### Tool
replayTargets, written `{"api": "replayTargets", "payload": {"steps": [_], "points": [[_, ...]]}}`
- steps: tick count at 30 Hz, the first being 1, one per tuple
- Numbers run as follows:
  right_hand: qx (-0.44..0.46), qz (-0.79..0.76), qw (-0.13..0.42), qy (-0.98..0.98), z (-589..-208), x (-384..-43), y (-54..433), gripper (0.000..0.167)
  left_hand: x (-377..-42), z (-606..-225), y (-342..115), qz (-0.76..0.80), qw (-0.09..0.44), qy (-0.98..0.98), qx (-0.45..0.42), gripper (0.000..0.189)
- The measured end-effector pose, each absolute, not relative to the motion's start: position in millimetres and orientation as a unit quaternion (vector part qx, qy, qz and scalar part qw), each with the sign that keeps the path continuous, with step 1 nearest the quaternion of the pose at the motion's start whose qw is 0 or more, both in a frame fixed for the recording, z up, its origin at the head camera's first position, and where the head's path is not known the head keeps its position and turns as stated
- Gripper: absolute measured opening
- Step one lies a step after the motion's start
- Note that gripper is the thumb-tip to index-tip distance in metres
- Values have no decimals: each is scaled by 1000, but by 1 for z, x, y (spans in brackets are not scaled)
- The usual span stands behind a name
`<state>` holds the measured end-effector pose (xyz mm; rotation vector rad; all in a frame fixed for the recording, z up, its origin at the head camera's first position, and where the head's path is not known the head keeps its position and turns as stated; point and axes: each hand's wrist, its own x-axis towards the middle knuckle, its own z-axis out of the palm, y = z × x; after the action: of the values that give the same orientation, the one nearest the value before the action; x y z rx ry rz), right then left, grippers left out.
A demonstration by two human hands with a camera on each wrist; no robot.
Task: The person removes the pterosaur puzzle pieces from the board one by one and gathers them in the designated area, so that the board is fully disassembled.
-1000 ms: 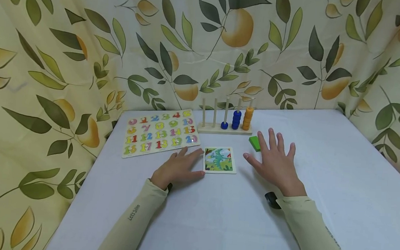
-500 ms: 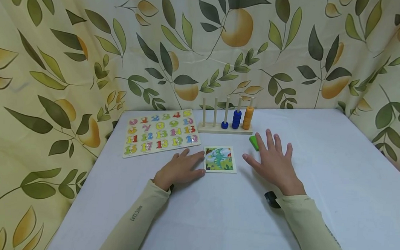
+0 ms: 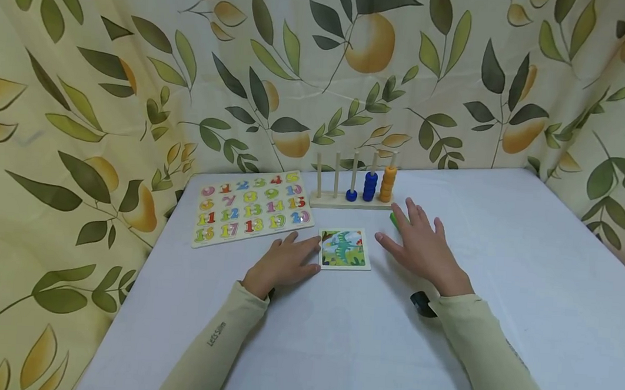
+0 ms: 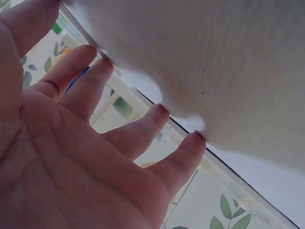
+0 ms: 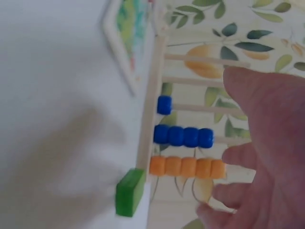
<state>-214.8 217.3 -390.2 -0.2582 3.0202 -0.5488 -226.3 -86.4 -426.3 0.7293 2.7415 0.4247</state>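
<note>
My left hand (image 3: 286, 261) lies at the left edge of a small square dinosaur picture puzzle (image 3: 344, 248), its thumb and index fingertip right at the frame. In the left wrist view its fingertips meet the white tabletop. My right hand (image 3: 425, 248) hovers to the right of the puzzle with fingers spread and nothing in them. Partly covered by its index finger in the head view is a green block (image 3: 393, 220); in the right wrist view the whole green block (image 5: 129, 192) shows on the table, apart from the fingers.
Behind the puzzle stands a wooden peg abacus (image 3: 351, 202) with blue and orange beads on three pegs. A number board (image 3: 253, 209) lies at the back left. A leaf-and-fruit patterned curtain (image 3: 297, 76) hangs behind the white table (image 3: 347, 350).
My right hand has shifted slightly left and forward, its index finger now covering more of the green block. My left hand has stayed almost in place at the puzzle's edge.
</note>
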Motion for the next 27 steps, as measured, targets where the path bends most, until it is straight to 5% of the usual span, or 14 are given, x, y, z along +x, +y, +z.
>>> {"api": "replayTargets", "payload": {"steps": [7,17,27], "points": [[-105,-291,83,947,-372,-232,212,83,-224,-427,-85,139,134,951,243,64],[-136,-414,52,898,-375,-252,203,42,-222,-426,-84,124,119,952,254,63],[-169,-426,91,884,-387,-279,175,35,-222,-427,-84,120,124,953,251,65]]}}
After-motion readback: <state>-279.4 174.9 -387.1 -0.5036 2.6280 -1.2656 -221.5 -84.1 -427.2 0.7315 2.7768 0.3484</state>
